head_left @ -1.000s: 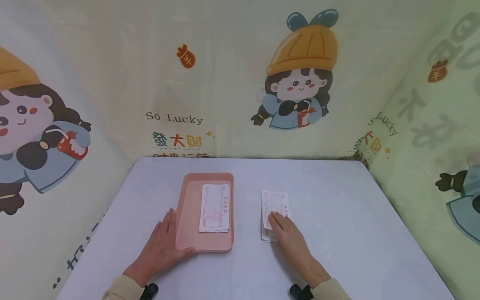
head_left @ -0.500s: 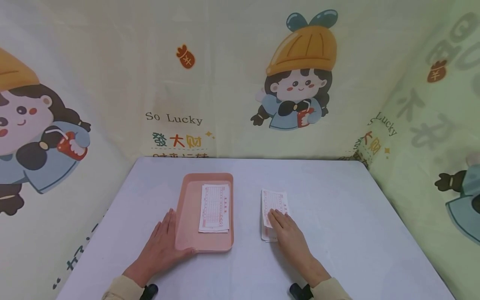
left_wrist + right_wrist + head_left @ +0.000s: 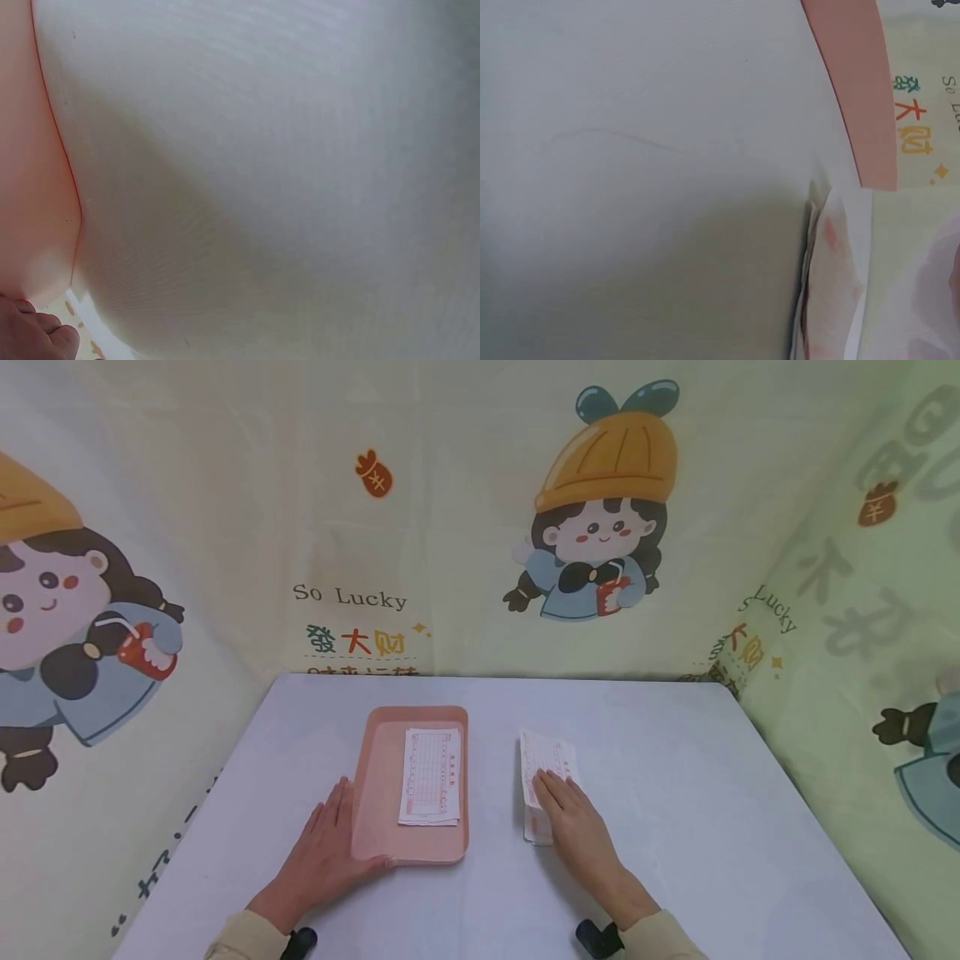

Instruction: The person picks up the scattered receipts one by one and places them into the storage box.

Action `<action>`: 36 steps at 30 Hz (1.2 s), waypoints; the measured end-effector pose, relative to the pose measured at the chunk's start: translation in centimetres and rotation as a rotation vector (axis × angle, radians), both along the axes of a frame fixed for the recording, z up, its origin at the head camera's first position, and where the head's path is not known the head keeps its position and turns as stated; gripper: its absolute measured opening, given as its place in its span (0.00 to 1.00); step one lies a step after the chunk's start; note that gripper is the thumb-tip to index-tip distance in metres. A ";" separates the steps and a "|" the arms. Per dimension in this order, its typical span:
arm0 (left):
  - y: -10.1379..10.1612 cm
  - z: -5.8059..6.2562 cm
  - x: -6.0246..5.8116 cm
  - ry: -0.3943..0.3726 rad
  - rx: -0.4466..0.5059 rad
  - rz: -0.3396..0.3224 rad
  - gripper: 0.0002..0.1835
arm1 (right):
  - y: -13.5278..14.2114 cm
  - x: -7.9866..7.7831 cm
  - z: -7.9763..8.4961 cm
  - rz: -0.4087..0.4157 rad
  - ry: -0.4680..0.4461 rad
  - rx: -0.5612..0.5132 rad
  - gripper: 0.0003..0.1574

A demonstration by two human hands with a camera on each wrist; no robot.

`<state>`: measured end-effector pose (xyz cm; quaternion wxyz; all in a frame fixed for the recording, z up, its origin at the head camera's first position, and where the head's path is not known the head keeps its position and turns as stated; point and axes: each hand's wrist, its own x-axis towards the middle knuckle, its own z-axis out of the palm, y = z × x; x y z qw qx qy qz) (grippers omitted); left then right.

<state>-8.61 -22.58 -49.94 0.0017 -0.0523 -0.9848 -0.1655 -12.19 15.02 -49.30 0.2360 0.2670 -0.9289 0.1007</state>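
My left hand lies with straight fingers along the left side of a pink tray, thumb at the tray's near edge. Part of that hand shows low in the left wrist view, beside the tray's wall. Inside the tray is a stack of white paper slips with red print. To the right, a second stack of similar slips lies on the table under the outstretched fingers of my right hand. The right wrist view shows these slips edge-on, slightly apart and bowed; my right thumb is hidden.
A white table holds the tray and stack, with a gap between them. Behind and at both sides hangs a cream curtain printed with cartoon figures. Black wrist straps sit by beige sleeves.
My right hand has slid a little away from me, and the upper slips' far edge has moved the same way. The lower slips' near end stays put. My left hand and the tray hold still.
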 end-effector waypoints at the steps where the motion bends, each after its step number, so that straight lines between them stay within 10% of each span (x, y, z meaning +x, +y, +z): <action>1: 0.0 0.0 0.0 -0.005 -0.002 0.002 0.73 | -0.1 -0.1 0.1 0.005 0.003 -0.005 0.37; 36: -0.1 0.3 0.2 0.006 -0.018 -0.018 0.71 | -7.5 -1.3 3.7 0.146 -0.023 -0.036 0.37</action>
